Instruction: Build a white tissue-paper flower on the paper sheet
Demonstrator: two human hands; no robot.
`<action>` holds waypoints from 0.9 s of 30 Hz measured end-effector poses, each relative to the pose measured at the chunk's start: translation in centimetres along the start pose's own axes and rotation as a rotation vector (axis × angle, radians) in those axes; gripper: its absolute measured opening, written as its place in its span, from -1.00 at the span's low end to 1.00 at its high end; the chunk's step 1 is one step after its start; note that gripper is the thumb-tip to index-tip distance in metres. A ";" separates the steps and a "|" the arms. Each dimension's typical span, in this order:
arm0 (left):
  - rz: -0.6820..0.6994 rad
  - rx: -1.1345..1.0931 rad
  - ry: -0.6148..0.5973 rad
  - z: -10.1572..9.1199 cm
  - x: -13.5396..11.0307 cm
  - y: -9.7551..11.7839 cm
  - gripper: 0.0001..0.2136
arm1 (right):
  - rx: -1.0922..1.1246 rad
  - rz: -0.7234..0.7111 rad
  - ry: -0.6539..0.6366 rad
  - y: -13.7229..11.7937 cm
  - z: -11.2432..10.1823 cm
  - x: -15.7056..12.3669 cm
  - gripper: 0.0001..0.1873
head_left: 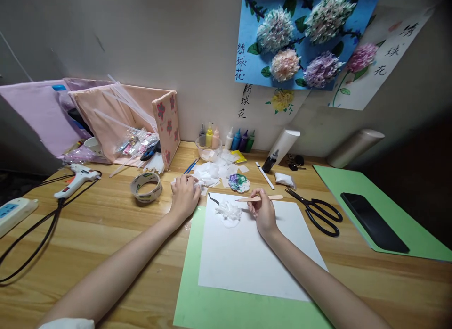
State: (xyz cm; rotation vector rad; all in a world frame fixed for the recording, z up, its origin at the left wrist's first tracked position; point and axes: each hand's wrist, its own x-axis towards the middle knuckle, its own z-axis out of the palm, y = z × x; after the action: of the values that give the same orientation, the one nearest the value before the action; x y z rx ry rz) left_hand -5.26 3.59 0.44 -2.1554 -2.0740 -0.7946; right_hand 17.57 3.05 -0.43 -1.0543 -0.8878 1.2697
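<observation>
My right hand [263, 212] is closed around a pale wooden stick [277, 197], its pointed end turned left toward a tuft of white tissue paper [231, 210]. That tuft sits at the upper left of a white sheet [261, 267], over a faintly outlined round shape, with a short dark painted stroke [213, 198] beside it. Left of the sheet, my left hand [186, 195] curls its fingers down on white tissue paper [173, 183]; the fingertips are partly hidden. More tissue pieces [208, 173] lie just beyond it. A paint-stained flower-shaped palette [239, 183] stands above the sheet.
Black scissors [323, 216] and a phone [374, 221] lie to the right. Tape [146, 187] and a glue gun [77, 180] with its cable are at left. Paint bottles [243, 140], a white pen [264, 175] and a pink box [123, 117] stand or lie behind.
</observation>
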 end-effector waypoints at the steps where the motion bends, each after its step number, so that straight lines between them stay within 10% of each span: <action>1: -0.006 -0.007 0.005 -0.1 0.0 -0.1 -0.78 | 0.002 0.003 -0.001 0.0 0.0 0.0 -0.64; 17: 0.199 -0.263 0.197 -1.3 -1.4 0.8 -0.66 | -0.015 -0.009 -0.004 -0.1 0.0 -0.3 -0.63; 27: 0.638 -0.588 -0.236 -1.8 -4.9 4.8 -0.82 | -0.014 -0.095 0.015 -0.1 -0.1 -0.2 -0.63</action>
State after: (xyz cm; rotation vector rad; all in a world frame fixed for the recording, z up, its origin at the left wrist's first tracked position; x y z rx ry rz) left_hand -1.19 -2.07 1.58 -3.0828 -1.1285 -1.1874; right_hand 17.64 2.87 -0.31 -1.0200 -0.9254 1.1769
